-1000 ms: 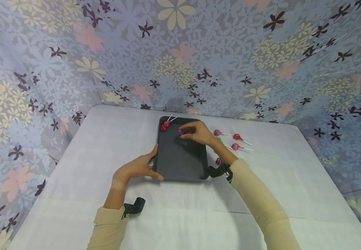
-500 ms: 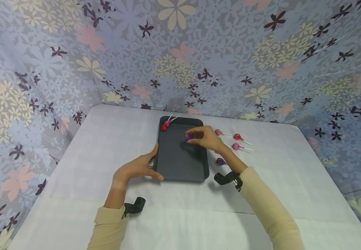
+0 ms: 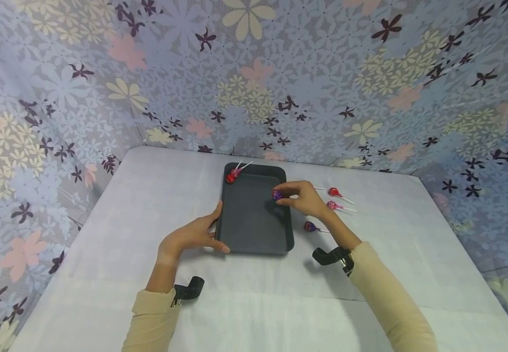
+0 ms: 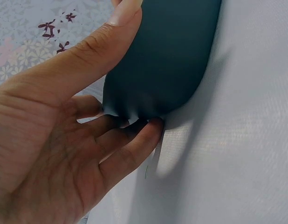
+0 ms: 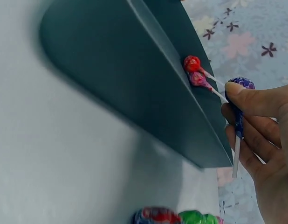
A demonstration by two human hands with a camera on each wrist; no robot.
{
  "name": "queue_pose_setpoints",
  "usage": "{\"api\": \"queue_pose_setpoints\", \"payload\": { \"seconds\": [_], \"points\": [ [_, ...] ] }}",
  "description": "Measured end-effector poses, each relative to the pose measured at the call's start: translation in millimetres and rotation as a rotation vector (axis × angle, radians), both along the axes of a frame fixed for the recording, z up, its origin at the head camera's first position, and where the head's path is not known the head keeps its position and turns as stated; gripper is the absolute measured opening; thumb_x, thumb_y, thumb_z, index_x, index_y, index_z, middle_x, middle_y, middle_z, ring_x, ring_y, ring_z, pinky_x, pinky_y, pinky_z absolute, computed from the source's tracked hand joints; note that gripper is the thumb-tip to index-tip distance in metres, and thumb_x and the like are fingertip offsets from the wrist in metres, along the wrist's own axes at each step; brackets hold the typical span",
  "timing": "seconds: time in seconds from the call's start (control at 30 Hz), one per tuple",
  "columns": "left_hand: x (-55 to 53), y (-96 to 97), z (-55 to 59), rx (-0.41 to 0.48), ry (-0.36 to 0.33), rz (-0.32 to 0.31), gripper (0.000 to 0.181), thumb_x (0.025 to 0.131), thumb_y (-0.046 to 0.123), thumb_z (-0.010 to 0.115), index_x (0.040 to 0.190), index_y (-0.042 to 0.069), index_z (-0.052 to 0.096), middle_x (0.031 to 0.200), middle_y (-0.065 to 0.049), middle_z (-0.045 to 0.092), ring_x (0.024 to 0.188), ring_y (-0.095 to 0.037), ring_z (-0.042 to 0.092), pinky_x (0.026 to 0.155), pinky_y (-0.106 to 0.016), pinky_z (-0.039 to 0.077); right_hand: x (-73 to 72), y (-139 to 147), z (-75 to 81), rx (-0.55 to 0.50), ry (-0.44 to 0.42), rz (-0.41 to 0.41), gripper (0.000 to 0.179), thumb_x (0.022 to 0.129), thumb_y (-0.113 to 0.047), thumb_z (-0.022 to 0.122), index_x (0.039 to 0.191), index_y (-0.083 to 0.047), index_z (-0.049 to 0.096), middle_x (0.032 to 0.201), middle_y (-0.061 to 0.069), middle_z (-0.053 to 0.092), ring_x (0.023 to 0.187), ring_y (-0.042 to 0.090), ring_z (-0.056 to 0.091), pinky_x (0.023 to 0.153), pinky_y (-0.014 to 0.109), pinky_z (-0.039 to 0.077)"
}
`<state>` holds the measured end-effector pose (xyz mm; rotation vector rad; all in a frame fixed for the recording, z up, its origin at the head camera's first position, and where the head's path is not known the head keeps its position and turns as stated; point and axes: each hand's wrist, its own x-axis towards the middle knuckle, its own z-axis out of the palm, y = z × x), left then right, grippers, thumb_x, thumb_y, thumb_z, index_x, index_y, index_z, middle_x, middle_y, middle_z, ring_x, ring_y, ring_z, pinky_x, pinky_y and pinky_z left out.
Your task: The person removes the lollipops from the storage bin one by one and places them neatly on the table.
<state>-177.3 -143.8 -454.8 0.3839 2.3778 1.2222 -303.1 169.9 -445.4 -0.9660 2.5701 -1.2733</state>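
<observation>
My right hand [image 3: 303, 198] pinches a purple-wrapped lollipop [image 3: 276, 195] by its head, above the right side of the dark tray [image 3: 254, 220]. In the right wrist view that lollipop [image 5: 238, 109] has its white stick pointing down. My left hand [image 3: 194, 235] grips the tray's near left side. The left wrist view has the thumb along the side and curled fingers [image 4: 134, 149] at the tray's lower edge. Inside the tray's far left corner lie a red lollipop [image 3: 230, 178] and a pink lollipop [image 3: 236, 172], their sticks over the rim.
Right of the tray lie a red lollipop [image 3: 333, 191], a pink lollipop [image 3: 333, 205] and a blue-and-red lollipop [image 3: 310, 226]. A green lollipop [image 5: 197, 217] shows in the right wrist view. White cloth [image 3: 245, 313] covers the table; a floral curtain [image 3: 254, 88] hangs behind.
My right hand has moved right and slightly nearer, from the tray's upper middle to its right side, still pinching the purple lollipop. My left hand and the tray have stayed put.
</observation>
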Motion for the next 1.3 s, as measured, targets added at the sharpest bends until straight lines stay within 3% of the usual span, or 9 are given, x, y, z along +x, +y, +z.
{"api": "queue_pose_setpoints", "payload": {
  "seconds": [0.1,0.3,0.47,0.57,0.67,0.9,1.03,1.3],
  "points": [
    [-1.0,0.0,-1.2,0.007,0.003,-0.007,0.129,0.071,0.033,0.088,0.157,0.01,-0.006,0.163,-0.015,0.007,0.149,-0.031,0.017,0.119,-0.048,0.023,4.4,7,2.7,0.002,-0.01,-0.024,0.036,0.083,-0.001,0.075,0.118,0.005,0.068,0.111,0.02,0.071,0.102,0.035,0.068,0.088,0.049,0.054],
    [-2.7,-1.3,-4.4,0.009,-0.003,-0.007,0.13,0.071,0.034,0.088,0.157,0.012,-0.007,0.163,-0.014,0.005,0.148,-0.031,0.019,0.119,-0.048,0.024,25.5,17,24.9,-0.021,-0.029,-0.043,0.033,0.083,0.004,0.073,0.115,0.009,0.067,0.107,0.026,0.07,0.1,0.04,0.068,0.088,0.052,0.053],
    [-1.6,-2.6,-4.4,0.016,-0.007,0.0,0.131,0.07,0.033,0.088,0.157,0.012,-0.008,0.163,-0.014,0.005,0.147,-0.032,0.023,0.119,-0.048,0.024,20.5,31,14.3,-0.018,0.011,-0.04,0.03,0.083,0.004,0.072,0.113,0.008,0.068,0.105,0.025,0.07,0.096,0.036,0.068,0.085,0.044,0.056],
    [-1.2,-2.3,-4.8,0.018,-0.008,-0.001,0.131,0.071,0.033,0.088,0.157,0.012,-0.008,0.163,-0.014,0.005,0.147,-0.032,0.022,0.118,-0.048,0.024,24.7,35,18.0,-0.007,0.028,-0.042,0.029,0.082,0.006,0.073,0.111,0.009,0.068,0.103,0.025,0.07,0.095,0.036,0.068,0.081,0.039,0.057],
    [-1.9,-2.2,-6.8,0.01,-0.006,-0.001,0.131,0.071,0.034,0.088,0.157,0.012,-0.008,0.163,-0.014,0.005,0.148,-0.031,0.022,0.119,-0.048,0.024,35.9,36,29.9,0.011,0.044,-0.049,0.03,0.08,0.008,0.073,0.11,0.011,0.068,0.102,0.026,0.071,0.095,0.04,0.067,0.081,0.042,0.057],
    [-3.0,-1.3,-8.0,0.011,-0.011,-0.008,0.13,0.071,0.034,0.088,0.157,0.013,-0.008,0.163,-0.013,0.004,0.143,-0.032,0.033,0.118,-0.047,0.026,30.1,65,6.0,0.039,0.08,-0.116,0.031,0.08,0.004,0.076,0.11,0.005,0.07,0.104,0.021,0.072,0.094,0.034,0.068,0.081,0.049,0.055],
    [-2.1,-1.6,-7.0,-0.009,-0.006,-0.002,0.13,0.071,0.034,0.088,0.157,0.014,-0.008,0.163,-0.014,0.005,0.142,-0.032,0.035,0.118,-0.048,0.026,24.9,85,-8.7,0.054,0.067,-0.176,0.03,0.081,-0.003,0.078,0.111,-0.002,0.072,0.106,0.014,0.072,0.093,0.024,0.069,0.082,0.041,0.056],
    [-0.2,-1.9,-4.4,-0.003,-0.008,-0.006,0.13,0.071,0.034,0.088,0.157,0.013,-0.008,0.163,-0.015,0.006,0.14,-0.033,0.038,0.118,-0.048,0.026,29.9,109,-19.7,0.071,0.149,-0.192,0.028,0.078,0.001,0.079,0.105,-0.001,0.072,0.098,0.015,0.073,0.085,0.013,0.068,0.075,0.023,0.056]
  ]
}}
